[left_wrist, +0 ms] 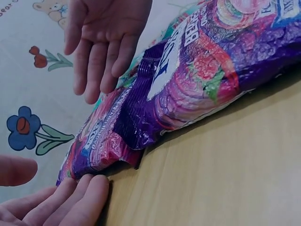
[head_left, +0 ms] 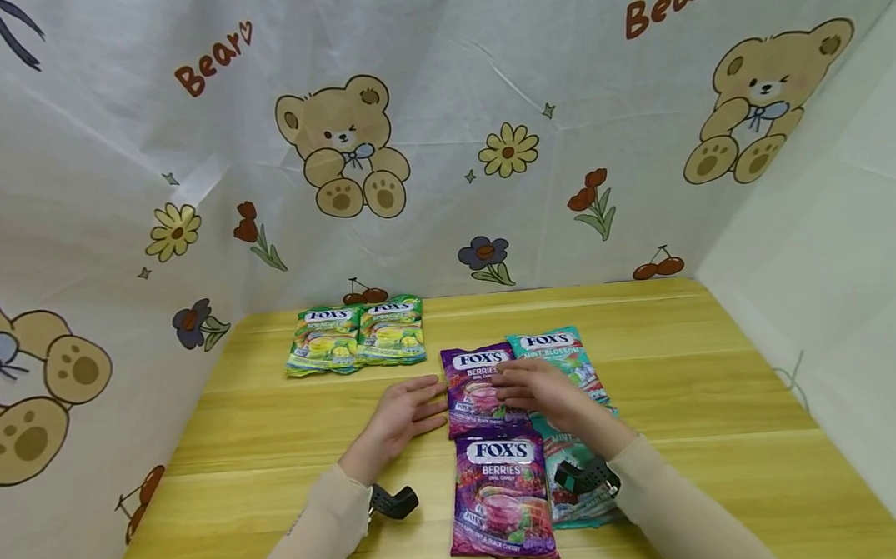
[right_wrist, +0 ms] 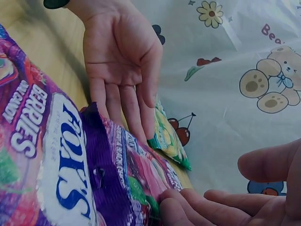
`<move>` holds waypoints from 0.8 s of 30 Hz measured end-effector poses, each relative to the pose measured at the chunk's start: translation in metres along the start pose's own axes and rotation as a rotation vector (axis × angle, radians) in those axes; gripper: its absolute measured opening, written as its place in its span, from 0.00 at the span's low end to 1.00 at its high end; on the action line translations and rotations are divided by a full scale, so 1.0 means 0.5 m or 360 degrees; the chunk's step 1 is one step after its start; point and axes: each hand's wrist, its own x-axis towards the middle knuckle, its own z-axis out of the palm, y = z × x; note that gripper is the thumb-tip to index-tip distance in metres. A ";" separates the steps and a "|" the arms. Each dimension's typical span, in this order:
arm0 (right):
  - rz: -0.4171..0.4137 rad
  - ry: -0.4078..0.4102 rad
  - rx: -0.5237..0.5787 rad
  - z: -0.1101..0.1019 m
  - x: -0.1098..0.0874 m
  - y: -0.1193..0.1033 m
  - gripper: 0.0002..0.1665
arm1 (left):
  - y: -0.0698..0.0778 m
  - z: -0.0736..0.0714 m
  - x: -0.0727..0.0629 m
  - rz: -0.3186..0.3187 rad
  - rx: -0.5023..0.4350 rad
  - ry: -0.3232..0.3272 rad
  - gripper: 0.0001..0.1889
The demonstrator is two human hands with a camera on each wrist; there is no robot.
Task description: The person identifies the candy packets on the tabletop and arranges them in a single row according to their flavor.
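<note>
An upper purple bag of Fox's Berries candy [head_left: 464,408] lies flat between the two hands. Along its left edge is my left hand [head_left: 401,411], fingers extended; in the left wrist view its fingertips [left_wrist: 96,188] touch the bag's side. My right hand [head_left: 539,386] is over the bag's right part, fingers extended, and fingertips [right_wrist: 174,205] touch the bag in the right wrist view. Just below lies a second Berries bag [head_left: 503,498], its top end meeting the upper bag. Two teal Mint Blossom bags, one upper [head_left: 571,353] and one lower [head_left: 564,449], lie to the right, partly hidden by my right arm.
Two green Springtea candy bags, left [head_left: 323,343] and right [head_left: 390,334], lie side by side at the back left of the wooden table [head_left: 267,446]. A white bear-print cloth [head_left: 445,221] hangs behind and at the left. Another white wall [head_left: 830,254] borders the right.
</note>
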 end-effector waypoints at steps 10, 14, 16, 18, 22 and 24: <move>-0.0021 0.0021 -0.0058 -0.019 -0.029 0.006 0.32 | -0.008 0.004 0.018 0.0012 0.0054 0.0119 0.24; -0.0002 0.0022 -0.0053 -0.023 -0.034 0.010 0.32 | -0.008 0.005 0.021 0.0014 0.0058 0.0133 0.23; -0.0003 0.0013 -0.0056 -0.025 -0.034 0.011 0.32 | -0.008 0.006 0.021 0.0015 0.0056 0.0135 0.23; 0.0009 0.0026 -0.0044 -0.024 -0.036 0.012 0.32 | -0.007 0.008 0.021 0.0014 0.0057 0.0137 0.23; 0.0023 0.0042 -0.0018 -0.019 -0.040 0.009 0.33 | -0.007 0.013 0.023 0.0020 0.0080 0.0144 0.23; 0.0037 0.0054 0.0009 -0.014 -0.042 0.007 0.34 | -0.009 0.016 0.026 0.0031 0.0102 0.0149 0.22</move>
